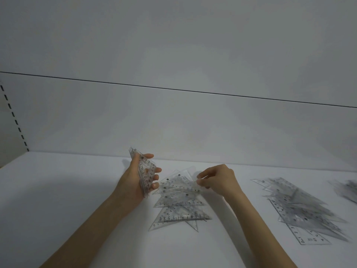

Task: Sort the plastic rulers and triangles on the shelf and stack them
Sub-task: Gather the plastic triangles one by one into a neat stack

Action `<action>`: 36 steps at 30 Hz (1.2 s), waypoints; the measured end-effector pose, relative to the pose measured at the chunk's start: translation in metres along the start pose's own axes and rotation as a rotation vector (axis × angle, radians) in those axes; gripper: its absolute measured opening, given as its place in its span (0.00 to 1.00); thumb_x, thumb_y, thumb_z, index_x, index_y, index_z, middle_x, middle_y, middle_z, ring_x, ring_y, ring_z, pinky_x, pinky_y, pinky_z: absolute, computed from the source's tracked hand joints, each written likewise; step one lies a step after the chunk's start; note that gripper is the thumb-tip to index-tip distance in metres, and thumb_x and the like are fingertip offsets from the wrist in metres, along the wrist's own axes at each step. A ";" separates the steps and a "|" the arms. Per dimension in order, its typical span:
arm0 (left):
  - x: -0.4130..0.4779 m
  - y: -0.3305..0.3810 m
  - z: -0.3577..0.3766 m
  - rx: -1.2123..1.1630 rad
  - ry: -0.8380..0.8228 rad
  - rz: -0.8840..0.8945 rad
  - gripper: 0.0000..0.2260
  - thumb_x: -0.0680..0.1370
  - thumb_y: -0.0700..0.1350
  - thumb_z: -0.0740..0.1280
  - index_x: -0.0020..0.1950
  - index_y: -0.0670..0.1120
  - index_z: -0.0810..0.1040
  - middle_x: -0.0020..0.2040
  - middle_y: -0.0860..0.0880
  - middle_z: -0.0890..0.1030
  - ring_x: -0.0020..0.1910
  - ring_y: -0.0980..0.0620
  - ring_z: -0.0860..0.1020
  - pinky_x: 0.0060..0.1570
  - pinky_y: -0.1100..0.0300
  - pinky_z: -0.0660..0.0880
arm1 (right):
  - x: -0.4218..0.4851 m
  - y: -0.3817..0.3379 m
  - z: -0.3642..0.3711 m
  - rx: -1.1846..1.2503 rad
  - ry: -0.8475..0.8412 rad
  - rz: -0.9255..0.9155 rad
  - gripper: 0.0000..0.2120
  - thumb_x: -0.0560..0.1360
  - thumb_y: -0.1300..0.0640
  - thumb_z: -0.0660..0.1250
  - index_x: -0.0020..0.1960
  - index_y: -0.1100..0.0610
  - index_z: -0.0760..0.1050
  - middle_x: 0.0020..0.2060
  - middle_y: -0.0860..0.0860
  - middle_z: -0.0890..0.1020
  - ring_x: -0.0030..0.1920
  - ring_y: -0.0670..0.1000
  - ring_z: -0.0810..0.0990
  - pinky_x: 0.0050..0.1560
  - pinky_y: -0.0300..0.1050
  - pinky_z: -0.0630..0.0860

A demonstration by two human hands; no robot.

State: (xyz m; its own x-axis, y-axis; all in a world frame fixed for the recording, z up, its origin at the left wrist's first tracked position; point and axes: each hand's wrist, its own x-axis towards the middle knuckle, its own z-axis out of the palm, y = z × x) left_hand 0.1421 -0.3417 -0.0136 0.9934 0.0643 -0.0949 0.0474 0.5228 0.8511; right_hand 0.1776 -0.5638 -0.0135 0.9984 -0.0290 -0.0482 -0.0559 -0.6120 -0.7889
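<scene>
With the left hand (133,183) clamping a tilted bundle of triangles (147,171) above the shelf (77,190) and the right hand (219,180) pinching the top triangle (177,184) of the loose pile (179,214), the slick sheets are threatening to fan out of either grip.

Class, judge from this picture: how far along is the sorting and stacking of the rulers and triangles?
Partly done: the left hand holds a gathered triangle stack. In hand: the right hand pinches a triangle off the middle pile. Left: that loose pile, the mixed heap on the right.

Blurred pile (347,190) at right edge.
</scene>
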 end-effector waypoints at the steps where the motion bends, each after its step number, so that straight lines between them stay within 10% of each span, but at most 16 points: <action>1: 0.000 0.000 0.000 -0.001 0.005 0.002 0.20 0.81 0.59 0.51 0.51 0.46 0.75 0.40 0.40 0.76 0.32 0.49 0.71 0.23 0.64 0.70 | -0.002 -0.002 -0.004 0.060 0.016 -0.002 0.04 0.68 0.60 0.75 0.42 0.55 0.84 0.34 0.52 0.84 0.32 0.47 0.78 0.31 0.33 0.70; 9: 0.001 -0.005 0.005 -0.025 -0.076 0.004 0.25 0.73 0.64 0.57 0.55 0.44 0.73 0.40 0.39 0.77 0.34 0.47 0.73 0.27 0.59 0.73 | -0.038 -0.042 0.016 0.655 -0.315 -0.123 0.12 0.71 0.68 0.71 0.54 0.64 0.76 0.37 0.59 0.85 0.33 0.50 0.81 0.34 0.38 0.76; 13: -0.003 -0.008 0.002 0.018 -0.182 0.012 0.22 0.70 0.61 0.69 0.55 0.47 0.74 0.43 0.41 0.77 0.37 0.46 0.76 0.38 0.53 0.75 | -0.046 -0.049 0.037 0.564 -0.305 -0.195 0.25 0.70 0.68 0.73 0.63 0.56 0.69 0.35 0.59 0.85 0.32 0.51 0.81 0.36 0.40 0.78; 20: -0.003 -0.009 -0.002 0.005 -0.209 -0.004 0.11 0.82 0.45 0.56 0.59 0.48 0.74 0.47 0.41 0.78 0.44 0.46 0.79 0.45 0.50 0.75 | -0.045 -0.044 0.050 0.209 -0.128 -0.446 0.25 0.70 0.61 0.73 0.65 0.48 0.74 0.31 0.49 0.84 0.32 0.40 0.81 0.42 0.33 0.76; 26: -0.010 -0.006 -0.001 0.096 -0.303 -0.070 0.11 0.82 0.47 0.54 0.60 0.49 0.73 0.47 0.39 0.79 0.41 0.46 0.78 0.32 0.54 0.75 | -0.035 -0.036 0.050 -0.071 -0.097 -0.590 0.23 0.74 0.48 0.69 0.68 0.40 0.71 0.26 0.35 0.75 0.36 0.35 0.76 0.43 0.39 0.74; 30: -0.006 -0.001 -0.003 0.083 -0.209 -0.055 0.10 0.81 0.47 0.56 0.55 0.45 0.74 0.43 0.36 0.77 0.35 0.48 0.75 0.27 0.59 0.72 | -0.017 -0.031 0.025 0.005 0.058 -0.512 0.13 0.78 0.47 0.64 0.60 0.45 0.79 0.29 0.46 0.80 0.27 0.41 0.73 0.33 0.35 0.70; 36: 0.002 0.004 -0.005 0.031 -0.042 -0.081 0.12 0.81 0.50 0.55 0.50 0.45 0.73 0.41 0.37 0.77 0.32 0.48 0.72 0.25 0.62 0.72 | -0.004 -0.013 0.019 -0.299 -0.008 -0.286 0.16 0.72 0.38 0.67 0.52 0.48 0.81 0.41 0.43 0.82 0.45 0.45 0.78 0.45 0.44 0.74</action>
State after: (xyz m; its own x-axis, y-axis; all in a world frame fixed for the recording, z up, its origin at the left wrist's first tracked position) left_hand 0.1440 -0.3349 -0.0129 0.9896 -0.0137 -0.1429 0.1307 0.4982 0.8572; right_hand 0.1744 -0.5411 -0.0150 0.9732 0.1809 0.1418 0.2295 -0.7975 -0.5580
